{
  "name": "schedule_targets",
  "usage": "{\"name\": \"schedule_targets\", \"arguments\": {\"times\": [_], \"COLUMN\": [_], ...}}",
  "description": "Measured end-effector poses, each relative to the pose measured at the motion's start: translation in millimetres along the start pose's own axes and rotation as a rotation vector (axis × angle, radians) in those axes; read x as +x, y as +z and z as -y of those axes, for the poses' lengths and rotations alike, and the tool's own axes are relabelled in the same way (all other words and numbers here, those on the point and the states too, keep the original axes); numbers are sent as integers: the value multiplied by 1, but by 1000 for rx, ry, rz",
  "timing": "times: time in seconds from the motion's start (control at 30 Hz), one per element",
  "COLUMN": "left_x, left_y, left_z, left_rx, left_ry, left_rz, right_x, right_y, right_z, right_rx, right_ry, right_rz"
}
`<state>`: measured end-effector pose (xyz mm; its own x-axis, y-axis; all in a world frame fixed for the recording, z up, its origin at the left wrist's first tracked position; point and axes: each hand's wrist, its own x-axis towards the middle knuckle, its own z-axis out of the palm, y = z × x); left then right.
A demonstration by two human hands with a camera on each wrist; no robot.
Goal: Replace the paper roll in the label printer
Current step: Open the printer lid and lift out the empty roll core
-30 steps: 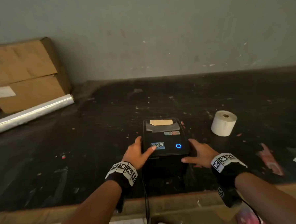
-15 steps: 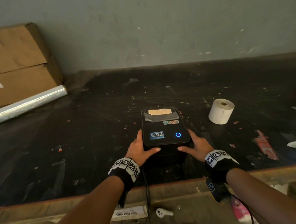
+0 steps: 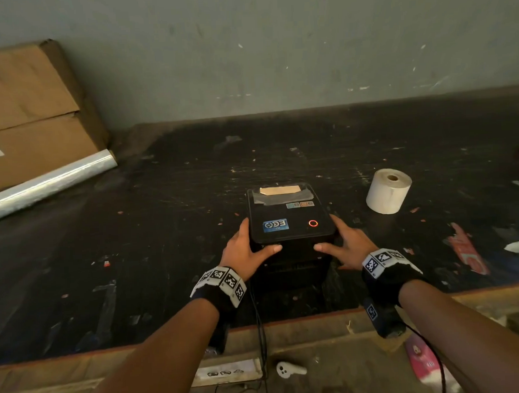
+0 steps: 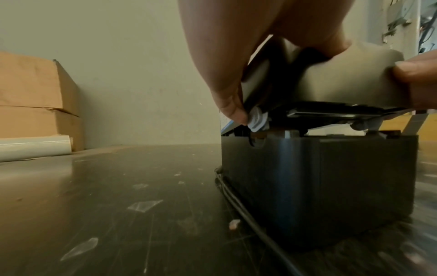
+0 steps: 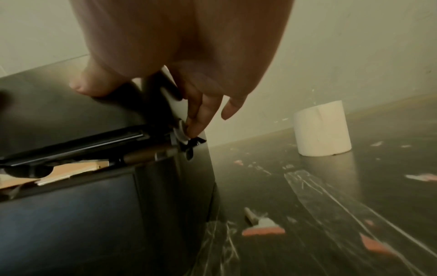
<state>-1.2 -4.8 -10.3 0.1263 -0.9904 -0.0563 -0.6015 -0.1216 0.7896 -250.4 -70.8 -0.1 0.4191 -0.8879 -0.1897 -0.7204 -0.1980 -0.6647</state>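
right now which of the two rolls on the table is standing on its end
The white paper roll, right of the label printer: it stands upright with its core hole facing up. The clear film roll at far left lies on its side beside the cardboard boxes.

We see a black label printer (image 3: 291, 221) with a red ring light (image 3: 313, 223), a blue-and-white sticker (image 3: 275, 225) and a tan paper strip (image 3: 280, 190) on its lid. Beside it stands a white paper roll (image 3: 388, 190). The tabletop (image 3: 134, 233) is black, flecked with pale and pink scraps. Brown cardboard boxes (image 3: 28, 118) lean against a grey-green wall (image 3: 274, 45). Our wristbands (image 3: 219, 281) are black with black-and-white square-patterned markers.
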Motion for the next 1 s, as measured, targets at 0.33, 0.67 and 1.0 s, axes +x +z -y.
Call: {"name": "schedule_targets", "arguments": {"times": [0.33,0.67,1.0], "left_x": [32,105,158], "left_y": [-21,-40,-50], "left_z": [-57,-72,-72], "left_rx": [40,60,174], "left_ry": [-26,47,139], "left_rz": [-280,-426,-424], "right_x": [27,90,168], "right_y": [-31,-50,-74], "right_z": [49,75,76], "right_rx": [-187,-257,-104], "right_ry": [4,-236,-289], "right_rz": [-332,-481,-497]}}
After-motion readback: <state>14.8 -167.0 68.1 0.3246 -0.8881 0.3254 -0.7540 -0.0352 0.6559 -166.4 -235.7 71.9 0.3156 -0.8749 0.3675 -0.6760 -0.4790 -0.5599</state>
